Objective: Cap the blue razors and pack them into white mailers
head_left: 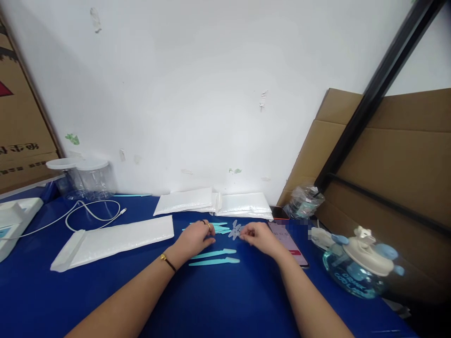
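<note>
Head view: bottle reads "DRINK"; right grip pinched beside translucent pieces, left grip half-curled; holds unclear.

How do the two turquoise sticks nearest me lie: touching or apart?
Apart. The head view shows blue table between the nearer stick and the farther stick, along their length.

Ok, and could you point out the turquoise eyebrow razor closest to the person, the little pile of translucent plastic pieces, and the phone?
Turquoise eyebrow razor [214,263]: head view, on the handle.
Translucent plastic pieces [235,230]: head view, middle of the pile.
Phone [289,241]: head view, on the lit screen.
</note>
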The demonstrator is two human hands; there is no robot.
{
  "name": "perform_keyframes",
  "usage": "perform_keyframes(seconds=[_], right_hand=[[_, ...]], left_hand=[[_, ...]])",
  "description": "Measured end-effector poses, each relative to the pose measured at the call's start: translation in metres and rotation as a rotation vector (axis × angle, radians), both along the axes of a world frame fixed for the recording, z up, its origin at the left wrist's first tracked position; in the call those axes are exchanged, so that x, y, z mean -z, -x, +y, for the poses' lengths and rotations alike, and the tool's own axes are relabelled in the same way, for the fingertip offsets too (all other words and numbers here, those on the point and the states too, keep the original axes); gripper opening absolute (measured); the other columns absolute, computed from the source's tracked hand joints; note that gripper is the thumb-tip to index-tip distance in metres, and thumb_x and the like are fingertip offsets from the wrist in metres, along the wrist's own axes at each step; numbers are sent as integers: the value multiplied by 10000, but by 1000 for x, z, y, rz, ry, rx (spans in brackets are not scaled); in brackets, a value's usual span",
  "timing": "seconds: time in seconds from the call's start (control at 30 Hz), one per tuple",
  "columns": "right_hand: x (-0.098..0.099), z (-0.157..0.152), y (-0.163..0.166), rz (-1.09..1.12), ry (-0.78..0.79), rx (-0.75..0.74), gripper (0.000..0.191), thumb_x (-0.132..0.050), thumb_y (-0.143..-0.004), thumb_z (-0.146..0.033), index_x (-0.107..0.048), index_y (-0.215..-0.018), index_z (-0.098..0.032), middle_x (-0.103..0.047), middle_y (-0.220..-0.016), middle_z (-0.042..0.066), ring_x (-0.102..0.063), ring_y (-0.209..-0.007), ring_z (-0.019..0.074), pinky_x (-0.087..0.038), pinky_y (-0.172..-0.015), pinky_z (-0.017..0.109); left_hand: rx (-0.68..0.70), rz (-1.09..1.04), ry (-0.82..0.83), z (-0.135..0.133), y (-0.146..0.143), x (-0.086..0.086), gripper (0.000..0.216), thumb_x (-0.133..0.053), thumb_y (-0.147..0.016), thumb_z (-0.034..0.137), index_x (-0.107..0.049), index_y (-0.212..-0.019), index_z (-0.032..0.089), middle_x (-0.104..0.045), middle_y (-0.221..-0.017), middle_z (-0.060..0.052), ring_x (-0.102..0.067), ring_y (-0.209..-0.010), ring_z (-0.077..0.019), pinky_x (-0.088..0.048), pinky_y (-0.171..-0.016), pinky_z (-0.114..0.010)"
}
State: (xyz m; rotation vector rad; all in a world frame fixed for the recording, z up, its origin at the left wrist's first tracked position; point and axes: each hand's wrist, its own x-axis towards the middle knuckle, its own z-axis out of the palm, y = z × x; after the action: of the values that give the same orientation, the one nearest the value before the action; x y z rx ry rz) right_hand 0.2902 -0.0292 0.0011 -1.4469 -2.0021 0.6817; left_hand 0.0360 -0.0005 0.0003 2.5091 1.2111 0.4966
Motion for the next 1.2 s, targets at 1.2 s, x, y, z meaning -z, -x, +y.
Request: perform_keyframes(seconds=[1.2], right_hand=[[7, 10, 9, 745, 42, 96, 297, -774, -590, -361, -652, -762, -152, -681, -683, 37, -634, -658, 168, -500, -648, 286]], left_hand=[[-92, -285, 246, 24, 19, 6, 287, -441, -796, 441, -551, -808, 176, -523, -679, 13, -446, -606, -122, -324, -539, -222]])
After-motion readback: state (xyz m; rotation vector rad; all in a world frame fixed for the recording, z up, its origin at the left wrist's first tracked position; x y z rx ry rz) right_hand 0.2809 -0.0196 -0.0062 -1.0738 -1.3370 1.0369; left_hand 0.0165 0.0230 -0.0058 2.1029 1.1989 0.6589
